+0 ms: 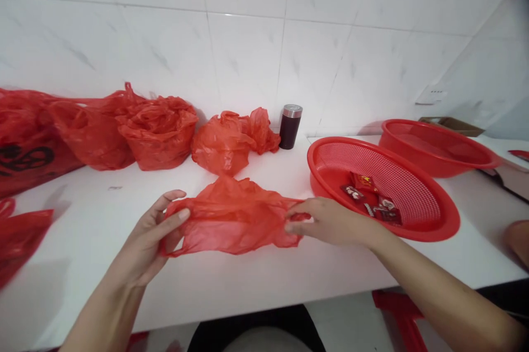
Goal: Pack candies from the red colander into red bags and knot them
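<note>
A thin red plastic bag [233,214] is stretched between my two hands just above the white counter [264,269]. My left hand [151,236] pinches its left edge with thumb and fingers. At the bag's right edge my right hand [326,221] grips the plastic. Right of that hand stands a red mesh basket [442,225] with a few small dark red packets [372,198] lying inside.
Several filled red plastic bags [157,129] line the tiled wall at the back left, another [231,140] behind the held bag. A dark cylinder with a metal lid [290,126] stands by the wall. A second red basin [438,145] sits far right.
</note>
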`<action>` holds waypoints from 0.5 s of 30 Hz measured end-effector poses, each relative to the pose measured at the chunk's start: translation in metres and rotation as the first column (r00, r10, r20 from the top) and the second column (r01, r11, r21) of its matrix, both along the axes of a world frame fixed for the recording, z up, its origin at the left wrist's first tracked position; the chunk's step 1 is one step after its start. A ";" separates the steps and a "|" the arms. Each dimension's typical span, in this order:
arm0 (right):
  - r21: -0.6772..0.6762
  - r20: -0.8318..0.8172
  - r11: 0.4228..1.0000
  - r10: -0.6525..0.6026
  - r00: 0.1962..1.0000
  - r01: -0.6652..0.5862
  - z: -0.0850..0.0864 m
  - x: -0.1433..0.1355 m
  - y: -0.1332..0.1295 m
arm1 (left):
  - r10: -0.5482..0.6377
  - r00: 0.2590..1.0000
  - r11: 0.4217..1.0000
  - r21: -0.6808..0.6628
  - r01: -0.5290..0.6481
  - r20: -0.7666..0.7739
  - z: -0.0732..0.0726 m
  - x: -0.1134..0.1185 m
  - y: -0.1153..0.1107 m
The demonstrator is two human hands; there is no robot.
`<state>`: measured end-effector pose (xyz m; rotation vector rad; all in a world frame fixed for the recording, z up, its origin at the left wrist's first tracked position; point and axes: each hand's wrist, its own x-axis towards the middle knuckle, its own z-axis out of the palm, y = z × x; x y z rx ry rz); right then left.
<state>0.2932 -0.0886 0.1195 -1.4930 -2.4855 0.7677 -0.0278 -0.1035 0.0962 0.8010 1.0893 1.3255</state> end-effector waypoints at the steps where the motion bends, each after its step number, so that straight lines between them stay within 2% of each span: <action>1: 0.044 0.012 0.997 -0.065 0.998 0.065 0.001 -0.003 0.000 | -0.008 1.000 1.000 0.004 0.008 -0.013 0.001 0.006 -0.001; 3: 0.203 0.055 0.963 -0.190 0.980 0.175 -0.003 -0.010 0.003 | -0.017 1.000 1.000 -0.004 0.017 -0.009 0.004 0.016 -0.006; 5: 0.349 0.079 0.910 -0.268 0.960 0.225 -0.009 -0.011 0.007 | -0.001 1.000 0.999 -0.053 0.003 0.030 0.010 0.017 -0.010; 6: 0.384 0.078 0.894 -0.280 0.957 0.231 -0.010 -0.008 0.008 | 0.006 0.999 0.997 -0.081 -0.002 0.048 0.012 0.014 -0.012; 8: 0.372 0.049 0.899 -0.266 0.963 0.229 -0.010 0.001 0.010 | -0.039 0.999 0.995 -0.094 0.042 0.032 0.015 0.003 -0.014; 10: 0.306 0.014 0.931 -0.215 0.977 0.200 -0.001 0.012 0.009 | -0.187 0.972 0.982 -0.056 0.181 -0.141 0.016 -0.008 -0.014; 11: 0.273 0.005 0.947 -0.176 0.984 0.168 0.006 0.016 0.008 | -0.258 0.924 0.965 -0.042 0.257 -0.283 0.016 -0.012 -0.013; 12: 0.253 0.005 0.958 -0.141 0.990 0.135 0.013 0.019 0.007 | -0.277 0.858 0.956 -0.031 0.293 -0.434 0.016 -0.014 -0.012; 13: 0.257 0.017 0.960 -0.122 0.992 0.114 0.021 0.020 0.005 | -0.236 0.795 0.960 -0.006 0.281 -0.559 0.017 -0.014 -0.012; 14: 0.302 0.032 0.945 -0.139 0.990 0.123 0.029 0.019 0.003 | -0.150 0.776 0.973 0.049 0.226 -0.613 0.018 -0.014 -0.011; 15: 0.388 0.036 0.907 -0.191 0.981 0.162 0.035 0.017 0.000 | -0.046 0.797 0.982 0.120 0.147 -0.602 0.020 -0.012 -0.011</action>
